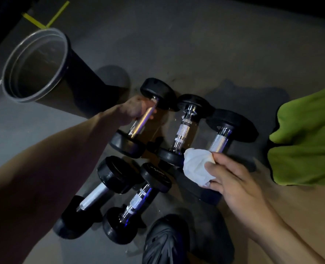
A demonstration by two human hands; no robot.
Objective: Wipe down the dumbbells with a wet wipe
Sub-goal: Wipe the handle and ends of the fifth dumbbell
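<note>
Several black-headed dumbbells with chrome handles lie on the dark floor. My left hand (134,109) grips the handle of the far-left dumbbell (140,122). Beside it lie a middle dumbbell (184,128) and a right dumbbell (221,138). Two more sit nearer me, one at the left (95,197) and one beside it (138,199). My right hand (232,180) holds a crumpled white wet wipe (195,166) against the near head of the right dumbbell, which the wipe and hand partly hide.
A black bin with a clear liner (37,65) stands at the upper left. Yellow tape (43,18) marks the floor behind it. A green cloth-like shape (308,138) fills the right edge. A dark shoe (165,242) is at the bottom centre.
</note>
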